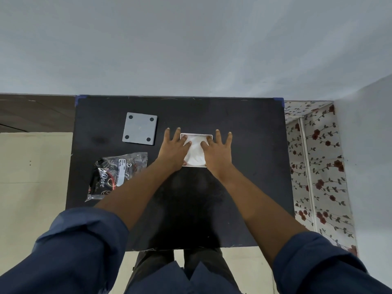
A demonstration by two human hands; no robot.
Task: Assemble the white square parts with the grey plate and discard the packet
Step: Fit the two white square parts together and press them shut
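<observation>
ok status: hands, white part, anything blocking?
Both hands, left and right, flat and open on white part. Grey plate apart, far-left. Packet on table, undiscarded. Nothing blocking.

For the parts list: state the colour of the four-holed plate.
Grey plate with four dark holes near its corners; the head view shows it.

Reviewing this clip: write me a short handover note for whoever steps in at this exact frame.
Left hand and right hand: both flat, fingers spread, pressing on the white square plastic part at the centre of the black table; neither is closed around anything.
Grey square plate with four holes: lying apart, to the left and farther back, untouched.
Clear plastic packet with black printing: on the table's left side, not discarded.
Left: join the plate to the white part, bin the packet.
</observation>
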